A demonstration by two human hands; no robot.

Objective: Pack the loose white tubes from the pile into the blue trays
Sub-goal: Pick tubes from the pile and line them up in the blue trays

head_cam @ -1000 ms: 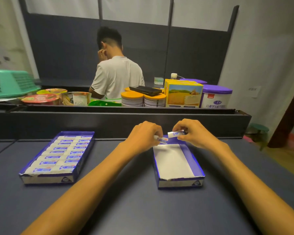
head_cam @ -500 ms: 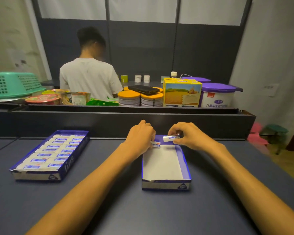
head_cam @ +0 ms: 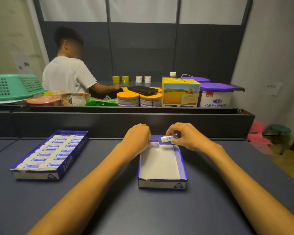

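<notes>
While both hands are working at the far end of the near-empty blue cardboard tray with the white floor (head_cam: 161,164), each one is holding a small white tube with a blue label. Left hand (head_cam: 137,139) is curled over, fingers gripping one white tube (head_cam: 154,144) low against the tray's far left corner; only the tube's end is showing past the fingers, touching or just above the floor, can't tell which. Right hand (head_cam: 185,136) is pinching a second white tube (head_cam: 169,138) between thumb and fingertips, lying roughly level and slightly tilted, hovering above the tray's far wall. The rest of this tray's floor is showing bare white.

Second blue cardboard tray (head_cam: 49,156) is sitting well apart to the left on the dark grey tabletop (head_cam: 109,209), packed with two columns of the same white tubes. No loose pile in view.

Beyond the dark raised ledge (head_cam: 119,122): green plastic basket (head_cam: 14,86), instant-noodle bowls (head_cam: 58,99), orange-lidded cans (head_cam: 139,99) with a black flat case (head_cam: 143,89) lying on top, a yellow carton (head_cam: 181,93), a purple-lidded white tub (head_cam: 215,95). A person in a white T-shirt (head_cam: 68,73) is standing behind, turned away, reaching toward a far counter.
</notes>
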